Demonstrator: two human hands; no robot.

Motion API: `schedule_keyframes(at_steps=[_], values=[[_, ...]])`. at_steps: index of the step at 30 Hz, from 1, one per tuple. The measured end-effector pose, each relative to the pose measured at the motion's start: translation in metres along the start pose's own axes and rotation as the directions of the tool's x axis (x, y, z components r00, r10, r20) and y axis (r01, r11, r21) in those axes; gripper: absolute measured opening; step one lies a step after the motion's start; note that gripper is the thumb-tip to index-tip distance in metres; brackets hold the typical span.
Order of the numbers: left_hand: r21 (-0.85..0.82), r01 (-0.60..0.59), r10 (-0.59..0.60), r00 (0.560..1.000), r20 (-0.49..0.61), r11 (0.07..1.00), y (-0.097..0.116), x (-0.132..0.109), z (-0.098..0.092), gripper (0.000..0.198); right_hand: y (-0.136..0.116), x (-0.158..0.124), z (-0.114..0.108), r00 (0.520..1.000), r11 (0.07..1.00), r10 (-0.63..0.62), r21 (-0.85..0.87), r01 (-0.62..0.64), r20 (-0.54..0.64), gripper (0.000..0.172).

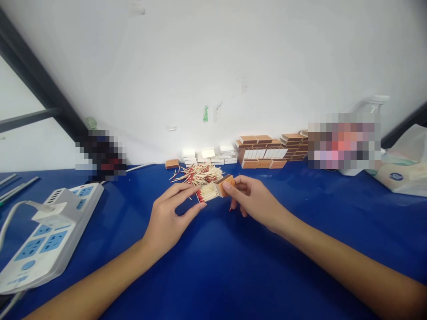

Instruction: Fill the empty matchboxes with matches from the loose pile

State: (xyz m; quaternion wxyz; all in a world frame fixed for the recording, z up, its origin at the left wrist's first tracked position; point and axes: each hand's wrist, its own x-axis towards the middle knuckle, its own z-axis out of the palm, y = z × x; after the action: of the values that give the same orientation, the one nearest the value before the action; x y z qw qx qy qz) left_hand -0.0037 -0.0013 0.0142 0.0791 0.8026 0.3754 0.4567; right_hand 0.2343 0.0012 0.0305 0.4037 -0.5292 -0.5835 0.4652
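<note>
Over the blue table (233,266), both hands hold one matchbox. My right hand (255,200) pinches the brown matchbox sleeve (224,184). My left hand (171,213) grips the half-open inner tray full of red-tipped matches (207,192), thumb below and fingers on top. Just behind lies a loose pile of matches (200,174). One red-tipped match sticks out under my right hand (230,209).
Stacked brown matchboxes (263,153) and white inner trays (210,155) line the wall, with a single brown box (172,163) to their left. A white power strip (46,229) with a plug and cable lies at left. A plastic bag (403,164) sits at right.
</note>
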Motion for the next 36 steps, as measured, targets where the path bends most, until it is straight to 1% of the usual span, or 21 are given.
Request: schedule_keyframes(at_steps=[5, 9, 16, 18, 21, 24, 26, 29, 33, 35, 36], values=[[-0.017, -0.001, 0.001, 1.000, 0.002, 1.000, -0.003, -0.001, 0.002, 0.031, 0.001, 0.000, -0.001, 0.999, 0.998, -0.055, -0.025, 0.055, -0.002, 0.048], [-0.055, -0.001, 0.001, 1.000, 0.001, 0.998, -0.004, -0.001, 0.003, 0.031, 0.002, -0.001, 0.002, 0.997, 0.998, -0.063, 0.021, 0.062, 0.037, 0.046], [-0.006, -0.023, 0.023, 0.999, -0.026, 1.000, -0.001, 0.000, 0.000, 0.032, 0.003, -0.003, 0.004, 0.993, 0.986, -0.110, 0.126, 0.104, 0.039, 0.052], [-0.014, -0.020, 0.020, 0.999, -0.029, 1.000, -0.001, 0.000, 0.000, 0.033, 0.002, -0.005, 0.005, 0.989, 0.985, -0.125, 0.126, 0.114, 0.083, 0.054], [-0.055, -0.017, 0.016, 1.000, -0.021, 0.998, 0.000, 0.001, 0.000, 0.035, 0.000, -0.013, 0.009, 0.972, 0.989, -0.127, 0.098, 0.110, 0.198, 0.055], [-0.098, -0.038, 0.038, 0.999, -0.010, 0.994, 0.002, 0.001, 0.000, 0.039, -0.003, -0.022, 0.015, 0.939, 0.991, -0.133, 0.058, 0.120, 0.317, 0.056], [-0.109, -0.066, 0.065, 0.998, -0.018, 0.992, 0.004, 0.000, 0.001, 0.042, -0.005, -0.028, 0.018, 0.912, 0.988, -0.156, 0.064, 0.142, 0.380, 0.055], [-0.125, -0.082, 0.084, 0.996, 0.008, 0.989, 0.004, -0.002, 0.001, 0.046, -0.007, -0.033, 0.019, 0.885, 0.985, -0.175, 0.081, 0.155, 0.432, 0.055], [-0.142, -0.085, 0.093, 0.994, 0.049, 0.986, 0.002, -0.004, 0.001, 0.041, -0.006, -0.034, 0.018, 0.855, 0.990, -0.141, 0.098, 0.106, 0.498, 0.061], [-0.150, -0.102, 0.109, 0.993, 0.045, 0.983, 0.003, -0.004, 0.001, 0.039, -0.005, -0.035, 0.019, 0.852, 0.992, -0.118, 0.107, 0.073, 0.510, 0.066], [-0.153, -0.107, 0.116, 0.992, 0.049, 0.982, 0.004, -0.005, 0.002, 0.039, -0.004, -0.035, 0.020, 0.859, 0.992, -0.111, 0.106, 0.067, 0.500, 0.069]])
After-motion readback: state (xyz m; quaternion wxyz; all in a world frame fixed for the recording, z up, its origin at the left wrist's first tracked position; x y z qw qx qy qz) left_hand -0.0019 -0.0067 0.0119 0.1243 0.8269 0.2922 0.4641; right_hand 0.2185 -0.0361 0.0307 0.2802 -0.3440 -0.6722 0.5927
